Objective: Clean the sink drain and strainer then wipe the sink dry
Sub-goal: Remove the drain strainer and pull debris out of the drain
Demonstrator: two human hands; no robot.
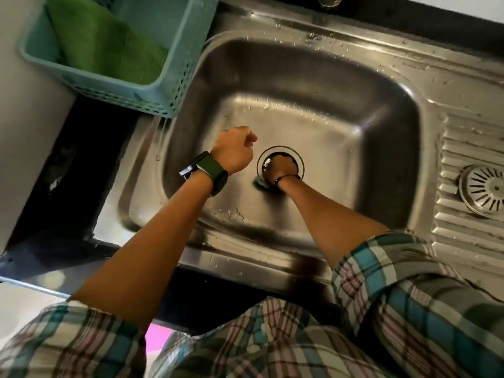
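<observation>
Strainer (484, 189) sits out on the ribbed drainboard right of the basin, well apart from the open drain (281, 155); thin perforated metal, likely light, stiff, wet-slick, best taken by the rim. Right hand (281, 170) curls on a pale sponge (260, 181) at the drain lip, soft and squashy. Left hand (234, 151) fisted, holds nothing visible

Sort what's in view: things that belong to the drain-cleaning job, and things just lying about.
Job:
sink
drain
strainer, out on the draining board
right hand at the drain, holding a small scrubber
left hand, fist, holds nothing

Lying about:
basket
green cloth in it
</observation>
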